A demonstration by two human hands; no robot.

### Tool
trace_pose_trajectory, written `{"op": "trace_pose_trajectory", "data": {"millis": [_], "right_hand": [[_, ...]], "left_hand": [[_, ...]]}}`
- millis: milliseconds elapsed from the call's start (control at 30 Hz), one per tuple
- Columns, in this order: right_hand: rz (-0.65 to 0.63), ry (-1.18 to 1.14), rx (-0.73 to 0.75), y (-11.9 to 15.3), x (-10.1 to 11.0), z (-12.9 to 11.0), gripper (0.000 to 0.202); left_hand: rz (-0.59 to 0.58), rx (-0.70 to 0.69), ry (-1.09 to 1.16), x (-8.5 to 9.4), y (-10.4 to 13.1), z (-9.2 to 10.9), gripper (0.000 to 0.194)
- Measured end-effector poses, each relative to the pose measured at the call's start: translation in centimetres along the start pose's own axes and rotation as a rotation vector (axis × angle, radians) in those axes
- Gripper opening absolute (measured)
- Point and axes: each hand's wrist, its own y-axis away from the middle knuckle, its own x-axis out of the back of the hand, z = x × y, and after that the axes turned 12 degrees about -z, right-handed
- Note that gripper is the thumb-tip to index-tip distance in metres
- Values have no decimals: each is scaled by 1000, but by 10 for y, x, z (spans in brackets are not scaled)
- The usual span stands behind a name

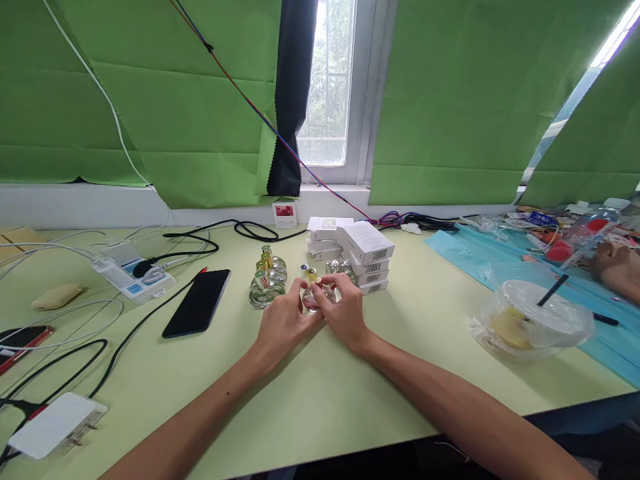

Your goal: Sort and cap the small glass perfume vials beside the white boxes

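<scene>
Both my hands meet around a small round glass bottle (311,300) with pinkish contents, at the middle of the table. My left hand (286,317) has its fingers curled against the bottle's left side. From the right, my right hand (345,308) closes its thumb and fingers on the bottle near its top. Just left of them stands a row of similar glass bottles (267,292) with gold and green-tinted caps. More clear bottles (341,268) stand behind my right hand, beside a stack of white boxes (367,241).
A black phone (197,303), power strip (133,277), cables and a white adapter (59,425) lie on the left. To the right are a lidded plastic cup in a bag (530,320) and a blue sheet (465,257). Another person's hand (619,270) shows at the far right.
</scene>
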Motion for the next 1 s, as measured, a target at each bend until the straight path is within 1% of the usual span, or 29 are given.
{"op": "trace_pose_trajectory", "data": {"millis": [667,1000], "right_hand": [[-3,-2,-2,1,-1,1,9],[-1,5,24,1,0,0,9]], "left_hand": [[18,27,-53,0,1,2,31],[17,52,-89,0,0,0,31]]}}
